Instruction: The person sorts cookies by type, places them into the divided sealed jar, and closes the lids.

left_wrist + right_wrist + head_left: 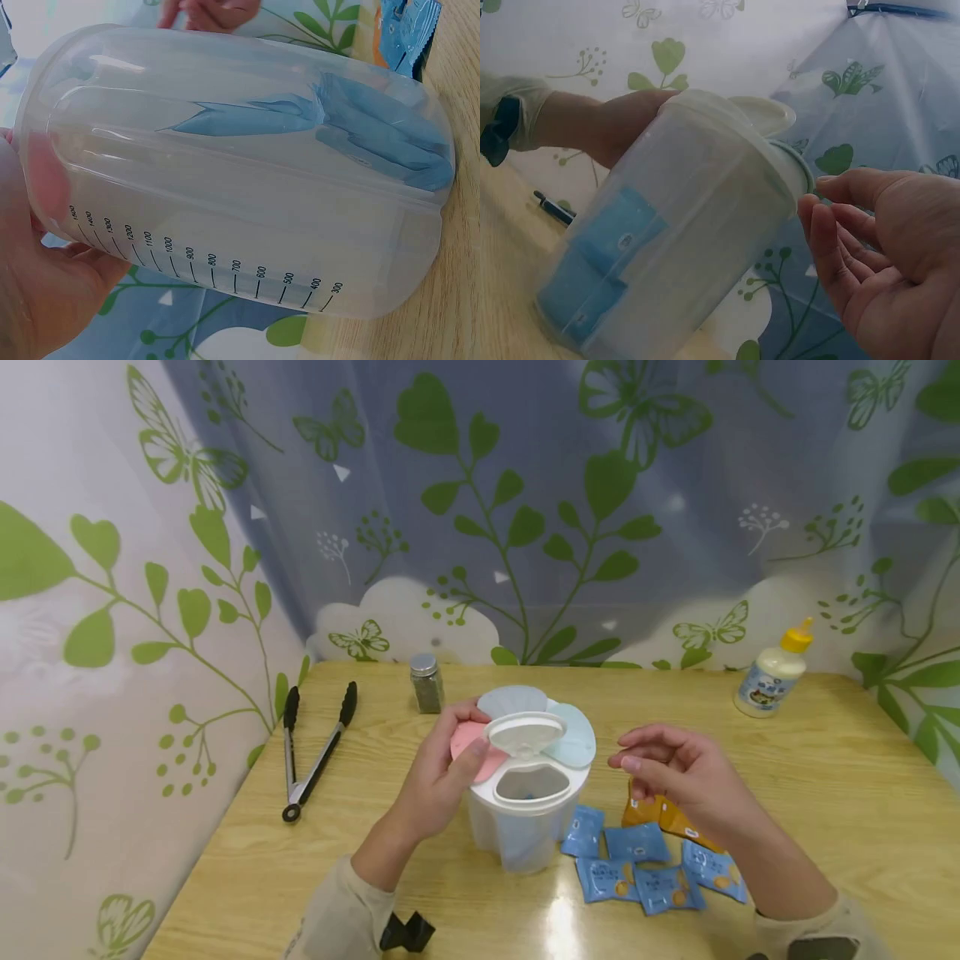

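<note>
A clear plastic storage container (525, 835) with a white lid stands on the table. Grey, pink and pale-blue flaps lie on its lid, and one flap (527, 735) is raised above an opening at the front. Blue packets (375, 135) show through the wall, low in one compartment. My left hand (442, 777) grips the rim on the left, thumb on the pink flap. To the right of the container, my right hand (686, 772) hovers above the packets with loosely bent fingers and nothing between them. Several blue packets (637, 843) lie under it, beside orange packets (643, 810) that it partly hides.
Black-tipped tongs (318, 760) lie spread at the left. Near the back edge stands a small jar (427, 685) with a grey lid. A white bottle (768, 681) with a yellow nozzle is at the back right. A patterned curtain (525, 527) hangs behind the table.
</note>
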The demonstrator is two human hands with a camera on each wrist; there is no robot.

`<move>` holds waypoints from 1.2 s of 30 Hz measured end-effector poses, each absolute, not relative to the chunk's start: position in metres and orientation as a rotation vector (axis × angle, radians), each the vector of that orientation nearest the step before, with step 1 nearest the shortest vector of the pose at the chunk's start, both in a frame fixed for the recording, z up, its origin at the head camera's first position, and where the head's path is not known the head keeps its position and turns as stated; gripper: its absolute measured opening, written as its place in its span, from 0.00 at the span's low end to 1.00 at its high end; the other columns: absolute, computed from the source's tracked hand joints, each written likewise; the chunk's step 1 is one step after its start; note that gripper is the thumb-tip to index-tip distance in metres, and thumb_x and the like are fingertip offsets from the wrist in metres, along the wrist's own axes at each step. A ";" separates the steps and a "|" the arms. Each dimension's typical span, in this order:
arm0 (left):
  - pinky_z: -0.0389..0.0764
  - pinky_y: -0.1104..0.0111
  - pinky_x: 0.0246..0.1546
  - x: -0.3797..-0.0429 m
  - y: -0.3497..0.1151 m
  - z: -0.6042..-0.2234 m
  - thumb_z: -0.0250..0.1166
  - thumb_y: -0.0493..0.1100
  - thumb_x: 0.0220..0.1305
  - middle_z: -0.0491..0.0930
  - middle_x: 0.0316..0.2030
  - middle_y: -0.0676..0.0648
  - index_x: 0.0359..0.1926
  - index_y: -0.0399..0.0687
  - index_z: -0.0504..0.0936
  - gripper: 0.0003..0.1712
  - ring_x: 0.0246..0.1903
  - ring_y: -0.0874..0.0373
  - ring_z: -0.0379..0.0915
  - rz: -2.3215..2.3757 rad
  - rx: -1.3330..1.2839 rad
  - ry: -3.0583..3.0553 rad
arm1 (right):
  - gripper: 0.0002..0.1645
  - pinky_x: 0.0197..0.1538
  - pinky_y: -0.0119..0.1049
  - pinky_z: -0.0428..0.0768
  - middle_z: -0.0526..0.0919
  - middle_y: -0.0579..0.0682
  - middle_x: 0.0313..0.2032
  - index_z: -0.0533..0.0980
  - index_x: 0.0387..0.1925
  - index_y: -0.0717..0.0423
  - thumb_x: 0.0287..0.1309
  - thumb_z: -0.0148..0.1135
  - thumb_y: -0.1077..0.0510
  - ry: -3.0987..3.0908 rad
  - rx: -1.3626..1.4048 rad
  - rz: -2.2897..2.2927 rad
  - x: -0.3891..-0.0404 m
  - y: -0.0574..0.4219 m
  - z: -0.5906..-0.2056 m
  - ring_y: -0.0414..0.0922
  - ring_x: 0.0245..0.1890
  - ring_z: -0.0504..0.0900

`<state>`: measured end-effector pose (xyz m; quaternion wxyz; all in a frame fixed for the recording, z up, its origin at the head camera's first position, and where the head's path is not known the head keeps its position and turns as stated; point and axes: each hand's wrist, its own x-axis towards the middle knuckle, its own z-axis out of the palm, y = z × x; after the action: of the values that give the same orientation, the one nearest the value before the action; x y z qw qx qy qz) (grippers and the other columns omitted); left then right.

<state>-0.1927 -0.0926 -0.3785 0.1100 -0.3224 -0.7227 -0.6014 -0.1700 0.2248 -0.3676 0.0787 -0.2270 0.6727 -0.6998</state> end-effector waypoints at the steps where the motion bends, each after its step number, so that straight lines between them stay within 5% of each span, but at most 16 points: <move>1: 0.81 0.69 0.49 -0.193 -0.092 -0.378 0.53 0.43 0.73 0.75 0.56 0.39 0.55 0.40 0.69 0.15 0.50 0.56 0.76 -1.765 -0.949 -2.122 | 0.16 0.33 0.29 0.84 0.88 0.44 0.44 0.78 0.51 0.52 0.68 0.54 0.70 2.029 -0.659 -2.069 -0.171 0.226 -0.371 0.37 0.28 0.82; 5: 0.81 0.69 0.50 -0.193 -0.092 -0.376 0.53 0.44 0.73 0.74 0.57 0.40 0.55 0.40 0.69 0.16 0.50 0.56 0.76 -1.756 -0.953 -2.124 | 0.12 0.35 0.33 0.85 0.88 0.44 0.44 0.76 0.52 0.58 0.67 0.59 0.65 2.102 -0.541 -1.957 -0.176 0.226 -0.387 0.39 0.30 0.83; 11: 0.81 0.68 0.51 -0.192 -0.092 -0.376 0.53 0.43 0.73 0.74 0.58 0.40 0.55 0.40 0.69 0.15 0.51 0.55 0.75 -1.751 -0.953 -2.129 | 0.25 0.40 0.40 0.87 0.85 0.54 0.48 0.73 0.56 0.68 0.64 0.66 0.56 2.184 -0.343 -1.783 -0.187 0.223 -0.414 0.44 0.37 0.87; 22: 0.75 0.66 0.62 -0.192 -0.093 -0.378 0.53 0.42 0.72 0.70 0.66 0.40 0.55 0.41 0.70 0.15 0.65 0.48 0.69 -1.732 -0.921 -2.163 | 0.29 0.41 0.37 0.86 0.79 0.66 0.54 0.73 0.58 0.69 0.61 0.68 0.56 2.194 -0.364 -1.618 -0.199 0.229 -0.448 0.42 0.36 0.85; 31: 0.78 0.67 0.58 -0.190 -0.094 -0.378 0.53 0.43 0.73 0.71 0.64 0.40 0.55 0.41 0.70 0.15 0.59 0.50 0.73 -1.745 -0.919 -2.168 | 0.31 0.31 0.33 0.82 0.77 0.66 0.58 0.76 0.58 0.63 0.54 0.74 0.55 2.212 -0.398 -1.509 -0.195 0.221 -0.459 0.38 0.26 0.80; 36: 0.77 0.66 0.60 -0.191 -0.095 -0.378 0.53 0.41 0.73 0.71 0.65 0.40 0.55 0.41 0.70 0.14 0.63 0.49 0.71 -1.730 -0.924 -2.166 | 0.29 0.24 0.29 0.76 0.84 0.58 0.34 0.78 0.53 0.62 0.50 0.77 0.57 2.289 -0.505 -1.396 -0.192 0.216 -0.454 0.36 0.18 0.74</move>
<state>-0.1909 -0.0946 -0.3782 0.1098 -0.3145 -0.7368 -0.5884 -0.1917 0.2156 -0.4540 0.2052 -0.1812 0.8212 -0.5007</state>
